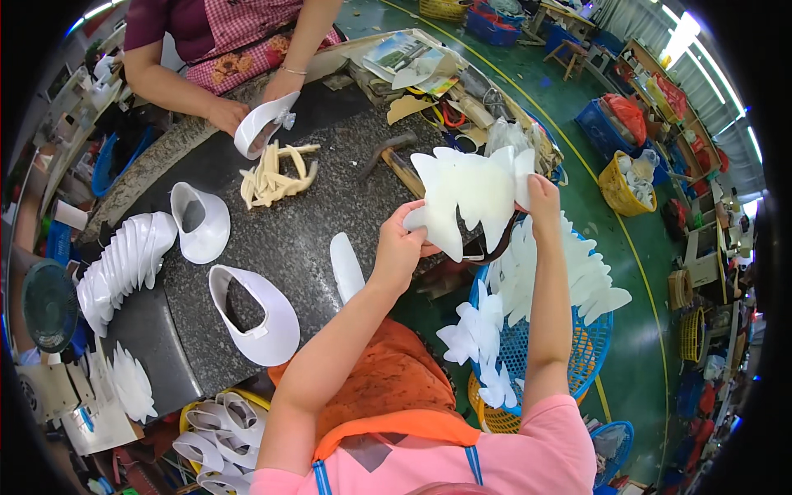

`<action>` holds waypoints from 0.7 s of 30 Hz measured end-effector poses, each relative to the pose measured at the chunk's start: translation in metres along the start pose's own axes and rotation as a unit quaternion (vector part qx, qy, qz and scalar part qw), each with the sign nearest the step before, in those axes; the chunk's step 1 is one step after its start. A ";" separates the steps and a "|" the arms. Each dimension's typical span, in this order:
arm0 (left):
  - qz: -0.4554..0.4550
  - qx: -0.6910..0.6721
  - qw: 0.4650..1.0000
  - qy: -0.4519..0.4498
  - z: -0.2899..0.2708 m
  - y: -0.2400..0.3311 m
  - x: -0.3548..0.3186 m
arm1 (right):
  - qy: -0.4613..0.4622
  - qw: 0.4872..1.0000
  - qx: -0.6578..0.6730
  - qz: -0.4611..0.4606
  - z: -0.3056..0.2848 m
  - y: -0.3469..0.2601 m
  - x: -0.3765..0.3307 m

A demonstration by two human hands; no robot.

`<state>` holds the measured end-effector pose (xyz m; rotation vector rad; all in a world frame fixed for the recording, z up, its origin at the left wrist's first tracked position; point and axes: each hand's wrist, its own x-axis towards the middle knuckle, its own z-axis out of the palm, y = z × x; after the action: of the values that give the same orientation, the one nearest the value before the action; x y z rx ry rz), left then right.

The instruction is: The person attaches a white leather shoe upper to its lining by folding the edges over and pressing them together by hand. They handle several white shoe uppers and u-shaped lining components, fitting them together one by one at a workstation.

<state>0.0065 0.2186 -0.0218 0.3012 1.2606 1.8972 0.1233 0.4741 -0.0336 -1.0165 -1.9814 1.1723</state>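
From where I stand, this round looks barely begun: the jagged white cutout (454,177) is up in the air, left of and beyond the blue mesh basket (511,342), its ends seemingly unjoined. Many similar cutouts (596,289) lie at the basket; left of it, closed white shoe uppers (275,332) sit on the desk (309,247). It's matte, creamy, flame-pointed. The left hand (403,247) and right hand (542,202) each pinch an end, fingers nearly closed.

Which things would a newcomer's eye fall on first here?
Probably the jagged white piece, held up between the left hand and right hand, right of centre. Below it to the right, similar white pieces lie across a blue basket. Along the left of the dark table, curved white parts nest in a row.
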 end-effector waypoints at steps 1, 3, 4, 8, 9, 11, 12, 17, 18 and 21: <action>0.002 -0.003 1.000 -0.004 0.000 0.000 0.000 | 0.027 0.991 0.125 0.030 -0.003 0.003 -0.004; -0.003 0.002 1.000 -0.006 -0.005 0.001 0.006 | 0.050 0.966 0.246 0.061 -0.002 0.006 -0.006; -0.005 0.009 1.000 -0.007 -0.008 0.003 0.007 | 0.080 0.961 0.259 0.061 0.001 0.005 -0.005; 0.002 -0.013 1.000 -0.009 0.000 0.002 0.010 | 0.214 0.946 0.241 0.014 0.006 0.016 0.006; 0.001 -0.024 1.000 -0.013 0.005 0.001 0.011 | 0.306 0.919 0.244 -0.042 -0.014 0.059 0.028; 0.003 -0.012 1.000 0.006 -0.019 0.003 0.018 | 0.273 0.875 0.397 0.048 -0.055 0.063 0.036; 0.000 0.001 1.000 0.015 -0.028 0.001 0.020 | 0.299 0.902 0.311 0.029 -0.055 0.063 0.034; 0.074 0.167 0.979 0.087 -0.026 -0.004 0.005 | 0.136 0.951 0.254 -0.110 0.016 -0.052 -0.049; 0.157 0.248 0.949 0.117 -0.029 -0.005 -0.005 | 0.074 0.972 0.183 -0.129 0.026 -0.060 -0.064; 0.357 0.421 0.817 0.166 -0.040 0.018 -0.053 | -0.144 0.975 -0.024 -0.169 0.062 -0.092 -0.123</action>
<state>0.0078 0.1504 -0.0135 1.0648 2.4678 1.8741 0.1091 0.3142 0.0082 -0.5193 -2.3054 1.1309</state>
